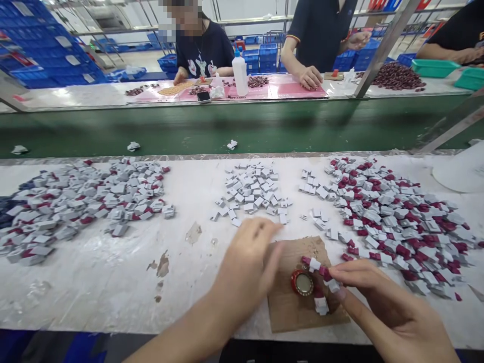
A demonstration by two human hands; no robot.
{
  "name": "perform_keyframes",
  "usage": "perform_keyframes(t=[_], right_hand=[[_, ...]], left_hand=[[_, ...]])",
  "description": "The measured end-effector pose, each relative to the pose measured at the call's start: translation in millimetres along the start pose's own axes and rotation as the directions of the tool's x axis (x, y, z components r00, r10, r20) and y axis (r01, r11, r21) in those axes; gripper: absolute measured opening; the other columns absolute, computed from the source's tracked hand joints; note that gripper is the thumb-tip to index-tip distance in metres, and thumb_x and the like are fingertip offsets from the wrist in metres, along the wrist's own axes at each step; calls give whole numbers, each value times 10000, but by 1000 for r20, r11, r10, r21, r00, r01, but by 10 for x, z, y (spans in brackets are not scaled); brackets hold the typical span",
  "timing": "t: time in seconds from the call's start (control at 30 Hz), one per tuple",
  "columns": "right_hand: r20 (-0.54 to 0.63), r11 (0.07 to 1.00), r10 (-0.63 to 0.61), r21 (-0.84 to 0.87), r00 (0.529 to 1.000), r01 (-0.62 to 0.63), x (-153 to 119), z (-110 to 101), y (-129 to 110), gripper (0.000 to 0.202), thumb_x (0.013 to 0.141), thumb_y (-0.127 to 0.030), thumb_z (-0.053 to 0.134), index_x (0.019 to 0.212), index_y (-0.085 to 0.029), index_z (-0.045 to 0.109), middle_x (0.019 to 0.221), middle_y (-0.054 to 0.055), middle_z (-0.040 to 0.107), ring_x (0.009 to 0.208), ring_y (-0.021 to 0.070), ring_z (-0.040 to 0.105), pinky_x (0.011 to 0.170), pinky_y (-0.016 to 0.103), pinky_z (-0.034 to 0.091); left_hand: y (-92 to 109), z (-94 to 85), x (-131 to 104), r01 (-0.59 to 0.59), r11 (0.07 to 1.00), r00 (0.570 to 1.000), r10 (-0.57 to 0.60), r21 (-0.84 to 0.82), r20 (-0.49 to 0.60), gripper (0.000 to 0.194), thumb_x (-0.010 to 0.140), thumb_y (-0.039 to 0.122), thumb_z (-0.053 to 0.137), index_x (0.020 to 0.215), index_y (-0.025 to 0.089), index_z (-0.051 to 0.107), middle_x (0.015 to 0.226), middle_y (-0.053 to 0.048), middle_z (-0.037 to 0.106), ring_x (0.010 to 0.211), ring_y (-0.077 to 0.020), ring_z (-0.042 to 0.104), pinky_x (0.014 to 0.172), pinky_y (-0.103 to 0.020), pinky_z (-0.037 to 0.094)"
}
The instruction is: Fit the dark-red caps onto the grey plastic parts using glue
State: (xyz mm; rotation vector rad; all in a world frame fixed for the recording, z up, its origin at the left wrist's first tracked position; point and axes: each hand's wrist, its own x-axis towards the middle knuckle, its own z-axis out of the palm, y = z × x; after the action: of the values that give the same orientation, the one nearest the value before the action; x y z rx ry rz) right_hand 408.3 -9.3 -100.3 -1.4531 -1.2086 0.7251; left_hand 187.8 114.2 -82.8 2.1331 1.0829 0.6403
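Observation:
My right hand (381,297) pinches a small maroon-and-grey plastic piece (333,285) between thumb and fingertips, over the right side of a brown cardboard square (287,315). On the cardboard sits an upturned red bottle cap (303,283), with another maroon-and-grey piece (321,305) just below it and one more (313,264) above. My left hand (242,264) is at the cardboard's left edge, thumb apart from the fingers and nothing visible between them. Its fingertips point toward a small heap of loose grey pieces (255,186).
A large heap of maroon-and-grey pieces (401,217) spreads to the right, and another heap (91,196) lies left. Beyond the table runs a green conveyor belt (181,128) with scraps on it. Across it, several people sit near a white squeeze bottle (239,75) and teal trays (434,67).

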Motion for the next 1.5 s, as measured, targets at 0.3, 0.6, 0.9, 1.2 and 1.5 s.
perform_keyframes(t=[0.3,0.6,0.9,1.2,1.5], right_hand=[[83,987,-80,-130,993,91,-162,-56,-12,201,988,-244,801,1115,-384,869,1056,36,830,954,264,854,763,292,740],[188,969,-96,-206,978,135,-157,38,-79,225,1038,-165,729,1171,-334,794,1131,42,813,1053,247,832,881,317,715],[170,966,-102,-220,980,139,-95,74,-143,178,1049,-160,697,1135,-291,782,1082,86,794,968,273,823,778,358,705],[120,990,-23,-133,993,39,-52,51,-202,139,1027,-203,761,1063,-315,836,1048,61,819,970,254,816,795,331,695],[28,850,242,476,970,-226,204,39,-69,80,968,-309,888,1017,-371,896,1075,4,883,1009,224,855,931,331,715]], left_hand=[[-564,-128,304,150,883,977,-64,444,-203,168,1050,179,659,1208,205,708,1208,-144,703,1181,-382,587,1039,-572,527],[-221,-191,-60,6,983,994,-25,183,103,153,1101,225,602,1239,220,668,1076,-57,720,955,-252,706,811,-385,561],[-270,-28,-283,37,995,982,-53,89,183,210,1084,168,558,1192,243,722,1088,-59,682,997,-250,721,845,-397,603],[-213,-107,-231,122,978,986,-100,-168,135,163,1075,245,670,1205,287,759,1128,-27,788,1009,-222,768,914,-370,648],[203,39,180,379,593,920,-158,-710,359,169,1000,261,829,1168,243,824,1117,-56,859,1041,-241,830,921,-358,703]])
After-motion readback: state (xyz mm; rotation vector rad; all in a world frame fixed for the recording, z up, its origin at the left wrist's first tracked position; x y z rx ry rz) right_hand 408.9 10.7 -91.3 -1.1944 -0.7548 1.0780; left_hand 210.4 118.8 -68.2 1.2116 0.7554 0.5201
